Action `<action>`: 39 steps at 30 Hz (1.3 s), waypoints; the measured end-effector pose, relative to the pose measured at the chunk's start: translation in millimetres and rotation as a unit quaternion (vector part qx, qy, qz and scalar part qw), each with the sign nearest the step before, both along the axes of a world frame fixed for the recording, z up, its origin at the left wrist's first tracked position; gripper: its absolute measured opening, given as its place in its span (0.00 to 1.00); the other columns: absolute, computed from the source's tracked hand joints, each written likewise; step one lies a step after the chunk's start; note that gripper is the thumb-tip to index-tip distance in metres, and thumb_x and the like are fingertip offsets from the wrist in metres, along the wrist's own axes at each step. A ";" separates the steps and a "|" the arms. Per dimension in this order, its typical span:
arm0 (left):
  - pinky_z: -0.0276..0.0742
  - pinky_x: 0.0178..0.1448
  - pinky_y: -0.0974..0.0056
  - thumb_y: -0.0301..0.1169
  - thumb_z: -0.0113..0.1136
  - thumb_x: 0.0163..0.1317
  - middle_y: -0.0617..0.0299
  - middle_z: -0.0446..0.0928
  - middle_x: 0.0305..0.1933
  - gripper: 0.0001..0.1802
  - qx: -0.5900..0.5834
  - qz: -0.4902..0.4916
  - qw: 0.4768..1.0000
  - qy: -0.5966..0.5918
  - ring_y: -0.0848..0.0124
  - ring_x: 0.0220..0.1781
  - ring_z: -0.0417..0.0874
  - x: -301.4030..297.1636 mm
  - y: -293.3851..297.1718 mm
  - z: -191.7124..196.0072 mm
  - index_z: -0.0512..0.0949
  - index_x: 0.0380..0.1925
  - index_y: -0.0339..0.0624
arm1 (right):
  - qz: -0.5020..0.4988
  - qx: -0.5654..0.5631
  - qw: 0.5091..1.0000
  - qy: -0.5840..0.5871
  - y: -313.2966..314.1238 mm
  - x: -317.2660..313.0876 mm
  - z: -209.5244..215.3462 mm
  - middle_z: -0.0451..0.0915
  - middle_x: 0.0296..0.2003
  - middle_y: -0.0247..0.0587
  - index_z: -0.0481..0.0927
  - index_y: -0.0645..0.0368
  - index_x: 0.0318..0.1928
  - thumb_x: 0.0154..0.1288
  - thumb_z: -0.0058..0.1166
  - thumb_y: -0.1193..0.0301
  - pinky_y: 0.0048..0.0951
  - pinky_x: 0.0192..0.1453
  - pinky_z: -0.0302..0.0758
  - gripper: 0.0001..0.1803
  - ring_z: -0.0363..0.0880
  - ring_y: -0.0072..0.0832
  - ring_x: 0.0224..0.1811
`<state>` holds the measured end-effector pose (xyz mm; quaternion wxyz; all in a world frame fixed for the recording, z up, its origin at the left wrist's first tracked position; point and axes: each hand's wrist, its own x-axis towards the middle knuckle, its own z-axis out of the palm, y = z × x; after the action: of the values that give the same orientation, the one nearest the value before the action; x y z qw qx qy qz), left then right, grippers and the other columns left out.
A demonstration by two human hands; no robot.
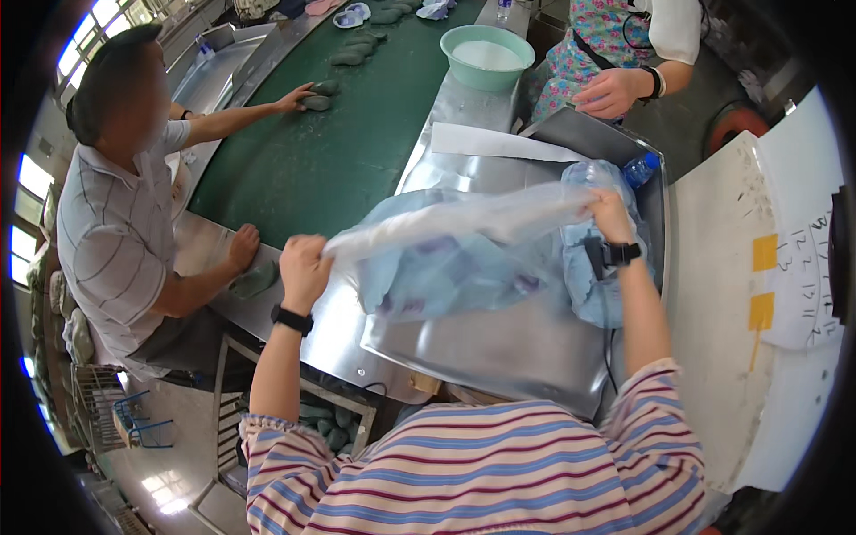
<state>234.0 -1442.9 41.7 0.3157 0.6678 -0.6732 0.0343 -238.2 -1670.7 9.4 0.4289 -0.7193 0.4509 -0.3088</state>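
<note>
A clear plastic bag, blurred by motion, is stretched between my two hands above the metal work table. My left hand is closed in a fist round its left end. The other end is gripped by my right hand. Under it lies a pale blue plastic bag with purple patches showing through; what it holds I cannot make out. Just below my right hand sits a second blue bundle, with a blue-capped bottle beside it.
A green conveyor belt carries grey shoe-shaped pieces. One person at the left reaches onto it; another person's hand is at the upper right. A mint-green basin stands beside the belt. A white board borders the right.
</note>
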 end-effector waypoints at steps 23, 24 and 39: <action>0.61 0.64 0.59 0.38 0.44 0.69 0.49 0.65 0.59 0.26 0.086 -0.318 0.738 0.589 0.63 0.64 0.64 -49.5 -80.1 163.0 0.58 0.61 0.34 | 0.148 0.162 0.972 -0.087 93.3 -0.1 11.0 0.69 0.56 0.45 0.63 0.60 0.61 0.65 0.49 0.58 0.32 0.54 0.73 0.28 0.71 0.31 0.55; 0.61 0.65 0.60 0.40 0.46 0.68 0.49 0.63 0.61 0.28 0.109 -0.299 0.837 0.446 0.62 0.64 0.64 -42.6 -86.8 159.0 0.57 0.62 0.34 | 0.043 0.407 0.836 -0.367 79.2 -36.1 -8.3 0.64 0.61 0.46 0.58 0.60 0.64 0.64 0.50 0.55 0.35 0.52 0.74 0.34 0.71 0.33 0.54; 0.72 0.52 0.52 0.51 0.63 0.48 0.40 0.71 0.50 0.41 0.184 -0.047 0.977 0.100 0.49 0.54 0.73 -148.4 -62.0 -28.3 0.63 0.56 0.37 | -0.064 0.014 0.921 0.383 32.2 57.5 -55.6 0.78 0.40 0.60 0.62 0.60 0.57 0.48 0.64 0.60 0.46 0.48 0.72 0.38 0.76 0.53 0.45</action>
<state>85.6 -1504.9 13.4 0.2545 0.6819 -0.6639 -0.1716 -180.7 -1638.5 -46.1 0.2129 -0.7460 0.6302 -0.0305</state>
